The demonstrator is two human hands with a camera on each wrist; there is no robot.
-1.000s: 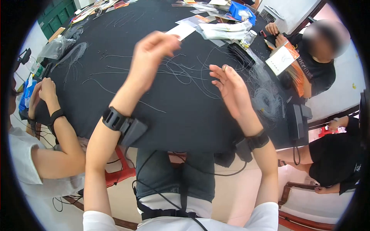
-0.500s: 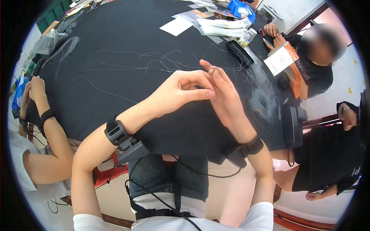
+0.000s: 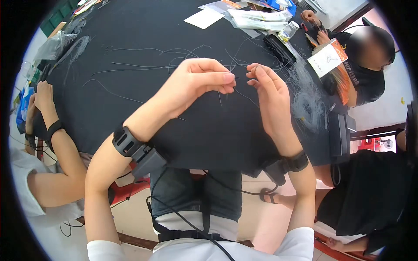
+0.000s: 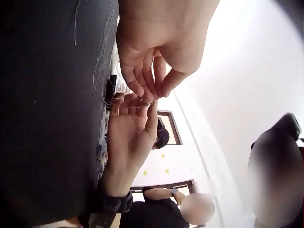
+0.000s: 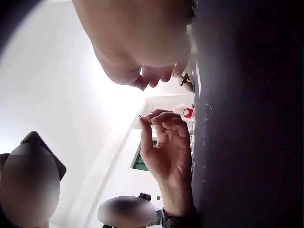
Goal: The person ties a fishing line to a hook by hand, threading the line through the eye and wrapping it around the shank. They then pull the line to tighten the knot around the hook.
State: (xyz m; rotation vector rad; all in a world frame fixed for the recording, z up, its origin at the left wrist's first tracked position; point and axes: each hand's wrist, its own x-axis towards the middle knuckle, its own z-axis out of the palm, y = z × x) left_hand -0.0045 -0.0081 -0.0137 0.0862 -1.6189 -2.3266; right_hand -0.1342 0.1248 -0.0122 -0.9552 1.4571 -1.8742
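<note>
My left hand (image 3: 196,78) pinches a thin line (image 3: 220,99) between thumb and fingertips, and a short end hangs below them. In the right wrist view, a tiny dark tip shows at the pinch of the left hand (image 5: 166,142). My right hand (image 3: 274,98) is held up just to its right, thumb and forefinger together at the tips. A fine strand (image 4: 137,107) crosses by those right fingertips in the left wrist view. What else the right fingertips hold, I cannot tell. A small gap parts the two hands in the head view.
Loose grey lines (image 3: 130,67) lie across the black table (image 3: 204,139). A tangled coil of clear line (image 3: 307,106) is at the right, near a black case (image 3: 278,50). Plastic packets (image 3: 261,19) and a small jar (image 3: 288,31) stand further back. People sit on both sides.
My left hand came from the back of the table to meet the right, then drew slightly apart from it. The right hand has shifted a little to the right since they met.
</note>
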